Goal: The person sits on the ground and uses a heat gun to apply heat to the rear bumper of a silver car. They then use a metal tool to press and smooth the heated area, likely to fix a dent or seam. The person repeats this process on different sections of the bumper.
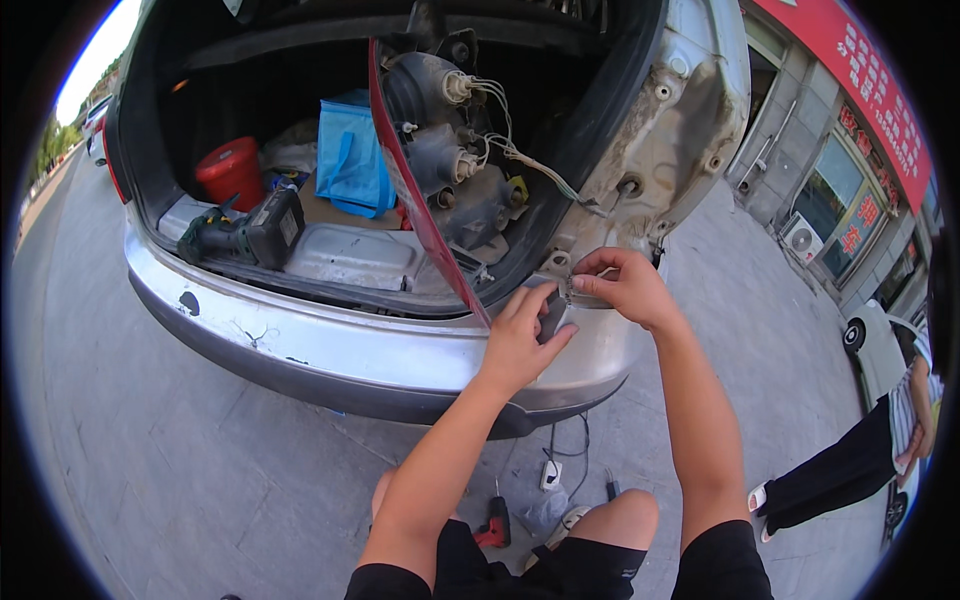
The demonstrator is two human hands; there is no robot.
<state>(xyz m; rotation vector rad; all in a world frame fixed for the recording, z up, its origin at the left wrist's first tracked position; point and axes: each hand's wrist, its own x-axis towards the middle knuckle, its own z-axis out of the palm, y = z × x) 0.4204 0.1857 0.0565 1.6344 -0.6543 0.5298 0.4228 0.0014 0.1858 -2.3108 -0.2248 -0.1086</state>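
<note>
At the bumper's right corner, my left hand [518,335] rests on the silver bumper [430,352], thumb and fingers apart. A dark grey patch [550,316] shows between its thumb and forefinger; whether it is a loose piece I cannot tell. My right hand [630,287] is closed in a pinch on a small, thin, ridged strip [568,292] at the bumper's upper edge, just beside the left fingertips. A detached tail light [425,215] stands at the trunk opening, its red lens edge-on. Wires [540,168] run from its bulb sockets to the car body.
In the trunk are a red bucket [231,172], a light-blue bag [352,155] and a cordless power tool [245,228]. A red drill [494,522], a clear plastic bag [545,512] and a white power socket [551,475] lie on the paving. A person [850,455] stands at right.
</note>
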